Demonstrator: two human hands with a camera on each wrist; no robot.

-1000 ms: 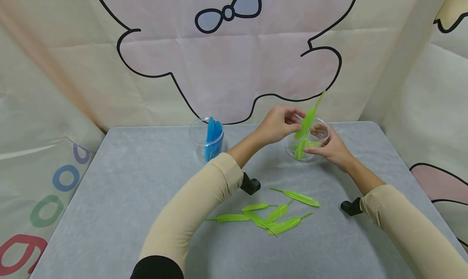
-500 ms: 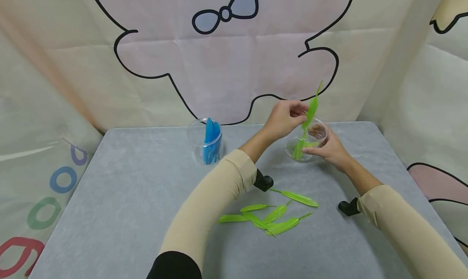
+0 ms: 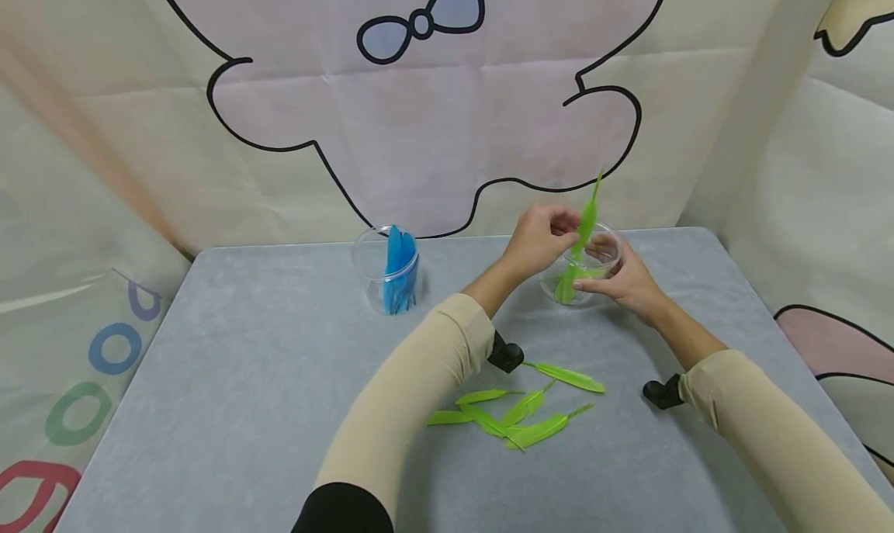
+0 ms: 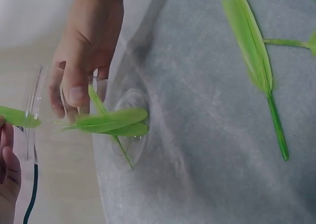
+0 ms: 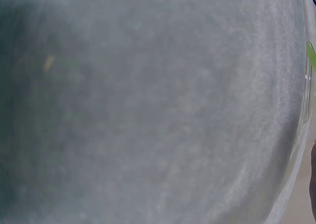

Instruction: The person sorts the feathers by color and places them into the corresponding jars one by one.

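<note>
My left hand (image 3: 538,240) pinches a green feather (image 3: 588,221), its thin quill pointing up, at the mouth of a clear plastic cup (image 3: 597,264). In the left wrist view, the broad end of that feather overlaps the cup's rim. My right hand (image 3: 632,288) grips the cup from the right side, thumb toward the front. Inside the cup stand other green feathers (image 4: 116,120), one crossing the rest. The right wrist view is mostly blurred grey cloth, with a bit of green (image 5: 312,55) at its right edge.
Several green feathers (image 3: 534,434) lie in a loose cluster on the grey tabletop (image 3: 244,409), partly under my left forearm. A second clear cup (image 3: 366,273) with blue feathers (image 3: 400,273) stands at the back left. A printed cloth wall (image 3: 419,129) rises behind the table.
My left hand has moved slightly right and brought the green feather more upright, lifting it and then lowering it at the cup's mouth. My right hand keeps its grip on the cup.
</note>
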